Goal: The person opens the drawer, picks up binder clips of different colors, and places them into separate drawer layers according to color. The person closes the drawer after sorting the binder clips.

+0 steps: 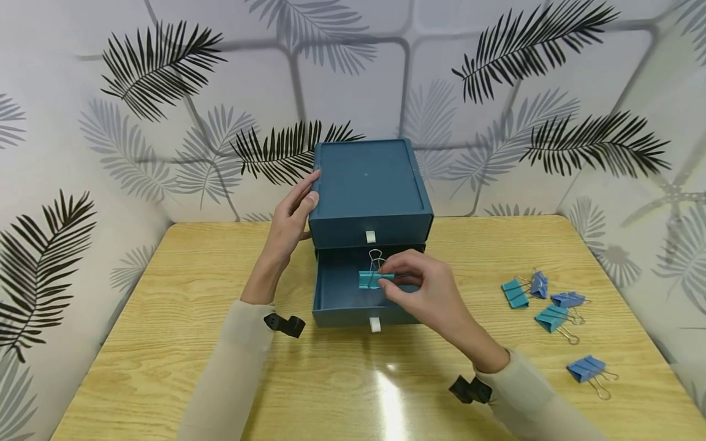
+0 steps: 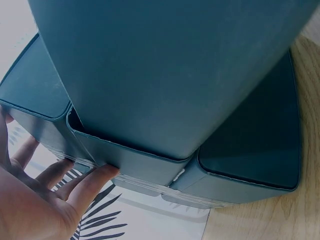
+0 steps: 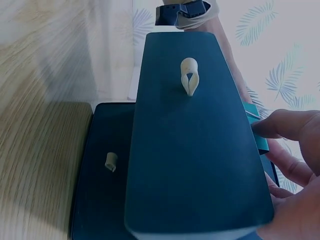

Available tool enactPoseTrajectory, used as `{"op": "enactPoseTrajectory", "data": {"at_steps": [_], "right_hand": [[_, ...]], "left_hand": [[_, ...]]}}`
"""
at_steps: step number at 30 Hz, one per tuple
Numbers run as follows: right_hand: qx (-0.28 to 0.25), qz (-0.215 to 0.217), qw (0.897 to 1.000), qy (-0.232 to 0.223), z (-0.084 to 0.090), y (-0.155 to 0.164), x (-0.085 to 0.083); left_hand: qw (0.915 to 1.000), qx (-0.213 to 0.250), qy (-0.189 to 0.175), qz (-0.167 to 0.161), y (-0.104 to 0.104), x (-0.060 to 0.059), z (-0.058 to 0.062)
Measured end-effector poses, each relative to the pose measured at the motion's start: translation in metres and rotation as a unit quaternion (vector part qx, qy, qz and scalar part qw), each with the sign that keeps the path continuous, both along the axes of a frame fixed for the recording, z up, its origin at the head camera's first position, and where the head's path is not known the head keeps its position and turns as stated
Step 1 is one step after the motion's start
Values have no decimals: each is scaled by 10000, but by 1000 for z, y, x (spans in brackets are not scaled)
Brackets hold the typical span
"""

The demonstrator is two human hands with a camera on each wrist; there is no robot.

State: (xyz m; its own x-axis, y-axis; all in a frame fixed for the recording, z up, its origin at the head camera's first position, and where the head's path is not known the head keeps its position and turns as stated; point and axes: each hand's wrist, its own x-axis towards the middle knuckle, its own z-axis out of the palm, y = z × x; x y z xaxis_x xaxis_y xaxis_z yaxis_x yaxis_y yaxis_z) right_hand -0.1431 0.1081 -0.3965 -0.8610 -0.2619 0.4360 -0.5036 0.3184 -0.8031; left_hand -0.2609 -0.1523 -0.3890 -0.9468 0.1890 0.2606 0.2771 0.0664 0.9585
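A dark blue drawer box (image 1: pixel 368 177) stands at the back of the table, with one drawer (image 1: pixel 331 318) pulled out below its closed top one. My left hand (image 1: pixel 289 215) rests against the box's left side, its fingers fairly straight, as the left wrist view also shows. Over the pulled-out drawer, my right hand (image 1: pixel 427 285) pinches a teal binder clip (image 1: pixel 368 280) between thumb and fingers. One wire handle of the clip points up. In the right wrist view, the drawer's front (image 3: pixel 195 160) hides part of the teal clip (image 3: pixel 261 142).
Teal binder clips (image 1: pixel 515 293) and blue binder clips (image 1: pixel 587 369) lie scattered on the table (image 1: pixel 182 343) to the right of the box. White pull tabs (image 1: pixel 375 324) stick out from the drawer fronts. A leaf-patterned covering (image 1: pixel 353 92) rises directly behind the box.
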Motion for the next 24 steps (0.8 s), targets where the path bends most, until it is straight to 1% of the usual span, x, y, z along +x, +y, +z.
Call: {"op": "enactPoseTrajectory", "data": {"at_steps": [4, 8, 11, 18, 24], "right_hand": [[308, -68, 9995, 94, 2, -7, -2], [522, -13, 9986, 89, 4, -13, -5], [647, 99, 9979, -31, 6, -18, -6], [898, 424, 9939, -474, 8, -28, -14], [1180, 565, 9899, -552, 11, -33, -21]], "left_hand": [[10000, 8, -11, 3, 1, 1, 0], [10000, 13, -13, 23, 1, 0, -1], [10000, 28, -20, 19, 1, 0, -2], [10000, 61, -30, -10, 1, 1, -1], [10000, 62, -35, -27, 1, 1, -1]]}}
